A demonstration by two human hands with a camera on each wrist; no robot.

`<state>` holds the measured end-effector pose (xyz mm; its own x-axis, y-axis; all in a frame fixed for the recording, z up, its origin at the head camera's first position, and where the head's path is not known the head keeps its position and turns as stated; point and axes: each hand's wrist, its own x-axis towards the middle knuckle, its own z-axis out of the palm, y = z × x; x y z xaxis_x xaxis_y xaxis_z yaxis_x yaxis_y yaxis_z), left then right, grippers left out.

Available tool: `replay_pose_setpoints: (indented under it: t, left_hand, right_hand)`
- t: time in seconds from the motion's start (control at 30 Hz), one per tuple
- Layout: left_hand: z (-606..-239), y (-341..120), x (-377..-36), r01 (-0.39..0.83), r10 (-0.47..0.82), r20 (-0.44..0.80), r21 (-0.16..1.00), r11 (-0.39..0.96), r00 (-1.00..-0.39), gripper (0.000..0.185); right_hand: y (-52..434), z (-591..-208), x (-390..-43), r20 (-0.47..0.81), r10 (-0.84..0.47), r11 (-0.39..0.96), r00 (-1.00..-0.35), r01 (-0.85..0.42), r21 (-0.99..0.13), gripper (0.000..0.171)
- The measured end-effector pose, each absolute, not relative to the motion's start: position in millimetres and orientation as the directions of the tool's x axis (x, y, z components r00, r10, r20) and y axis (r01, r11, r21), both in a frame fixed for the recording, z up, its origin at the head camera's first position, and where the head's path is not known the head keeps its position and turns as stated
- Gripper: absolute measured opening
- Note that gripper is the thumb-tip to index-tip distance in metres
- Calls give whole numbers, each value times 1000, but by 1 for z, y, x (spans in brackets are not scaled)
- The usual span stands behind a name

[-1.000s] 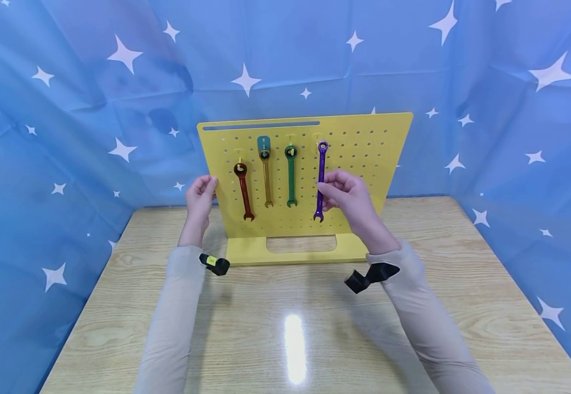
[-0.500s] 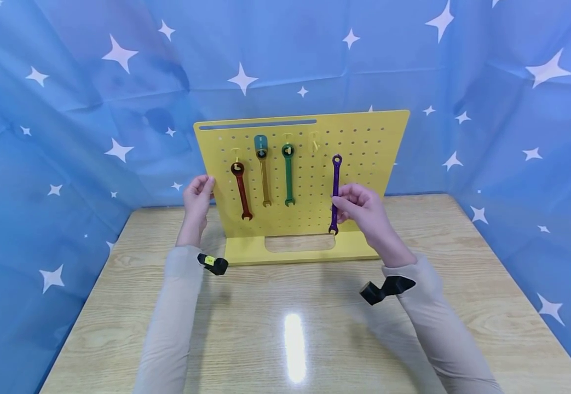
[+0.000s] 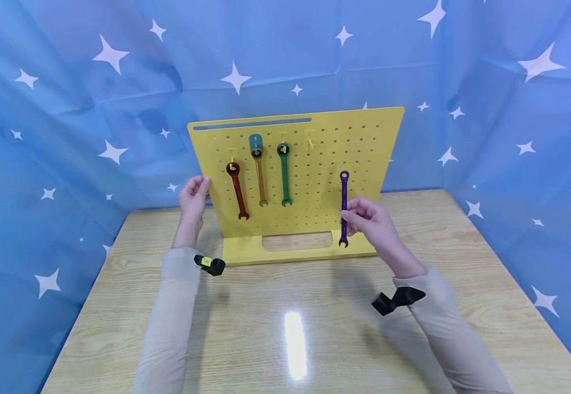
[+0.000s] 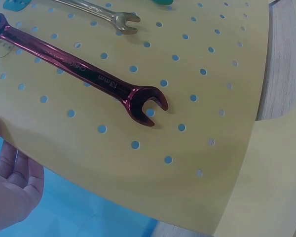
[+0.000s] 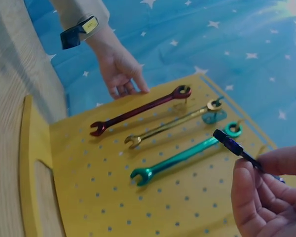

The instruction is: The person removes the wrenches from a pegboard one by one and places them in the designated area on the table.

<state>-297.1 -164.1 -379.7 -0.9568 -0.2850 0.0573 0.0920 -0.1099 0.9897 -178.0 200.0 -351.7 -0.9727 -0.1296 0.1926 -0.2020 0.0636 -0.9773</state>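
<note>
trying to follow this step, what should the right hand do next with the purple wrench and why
Probably lower it onto the table: the right hand holds the purple wrench upright, off its empty hook, down near the pegboard base; the left hand steadies the board's edge.

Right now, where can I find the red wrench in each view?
Head: red wrench hangs leftmost on the yellow pegboard.
Left wrist: it lies diagonally across the upper left.
Right wrist: it is topmost, upper centre.
Shared landmark: the gold wrench beside it.
</note>
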Motion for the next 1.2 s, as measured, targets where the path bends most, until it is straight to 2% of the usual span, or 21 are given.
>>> replay_pose_setpoints:
  t: [0.23,0.43,0.57,0.67,0.8,0.93,1.2]
  left_hand:
    - [-379,-165,-295,85,-293,49,990,-112,-955,11]
    - [-379,-166,-294,87,-295,45,988,-131,-955,5]
    - [-379,-166,-294,88,-293,48,988,-127,-955,11]
    - [-380,-166,-294,90,-296,48,988,-129,-954,14]
    - [-380,-165,-295,95,-293,52,987,-132,-955,5]
    - [-379,-164,-295,102,-290,59,986,-134,-955,12]
    - [-379,-164,-295,102,-280,61,986,-133,-958,9]
  right_hand:
    - [215,-361,-172,158,-111,115,-981,-170,-979,2]
    - [228,-369,-166,121,-99,178,-988,-137,-974,14]
    - [239,-377,-162,112,-92,199,-989,-129,-971,19]
    - [248,-383,-158,110,-84,209,-990,-126,-970,19]
    - [260,-392,-154,94,-62,221,-994,-106,-969,15]
    - [272,-403,-150,71,-36,256,-997,-78,-963,16]
    - [294,-421,-141,-1,2,327,-1000,1,-945,18]
